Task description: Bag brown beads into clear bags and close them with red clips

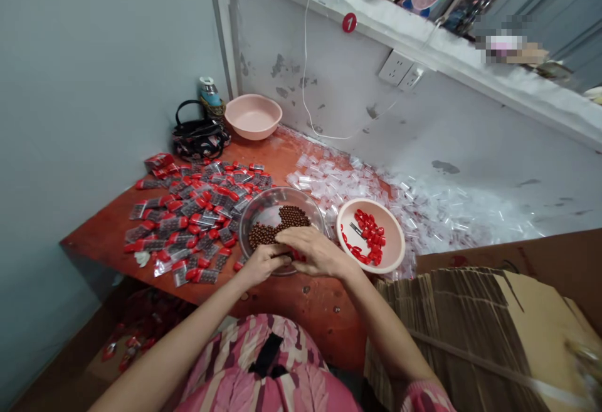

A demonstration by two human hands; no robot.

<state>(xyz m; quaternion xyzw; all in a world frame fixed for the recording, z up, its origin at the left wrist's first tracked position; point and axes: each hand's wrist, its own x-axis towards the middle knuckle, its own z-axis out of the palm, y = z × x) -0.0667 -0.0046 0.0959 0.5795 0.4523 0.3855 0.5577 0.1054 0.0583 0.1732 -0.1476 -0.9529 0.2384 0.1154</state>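
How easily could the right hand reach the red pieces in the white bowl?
Probably easily: the right hand sits just beside the white bowl of red pieces, with nothing visible between them.

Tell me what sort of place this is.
Probably a small makeshift workroom for packing by hand: a worn red table holds heaps of red-and-clear packets, a glass bowl of brown beads, and small clear plastic bags spilling along the wall.

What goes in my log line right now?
left hand: at glass bowl | right hand: over brown beads | beside: white bowl, red pieces
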